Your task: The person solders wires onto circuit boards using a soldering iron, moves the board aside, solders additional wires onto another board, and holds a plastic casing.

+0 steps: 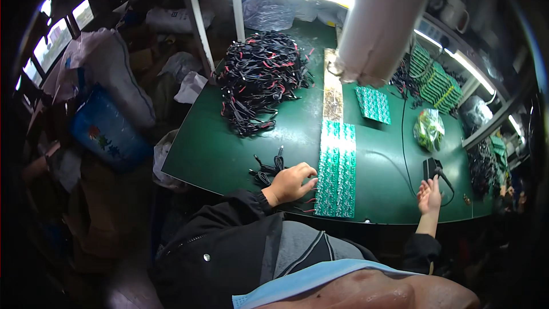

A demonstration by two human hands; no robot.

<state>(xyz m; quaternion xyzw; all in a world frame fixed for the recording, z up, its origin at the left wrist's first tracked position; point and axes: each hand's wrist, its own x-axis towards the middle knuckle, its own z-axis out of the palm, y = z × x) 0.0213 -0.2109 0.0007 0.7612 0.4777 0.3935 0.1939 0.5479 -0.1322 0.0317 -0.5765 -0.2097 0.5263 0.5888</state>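
Observation:
Two long green circuit-board panels [336, 171] lie side by side on the green table in front of me. At their left edge is my left hand [293, 183], its fingers curled and thumb drawn in; whatever they may pinch is too small to make out. Thin red wire ends [309, 201] reach the panel's edge just below that hand. Black cables [267, 170] lie loose behind its wrist. My right hand [429, 197] is turned palm up with loosely parted fingers. Its fingertips are close to a black holder [430, 167] with a corded, dark handle [445, 179].
A large heap of black and red cables [263, 74] covers the table's far left. Another green panel [373, 105] and a clear bag of green pieces [429, 130] lie right. A thick pale tube [383, 23] hangs overhead. Stacked green boards [437, 83] stand far right.

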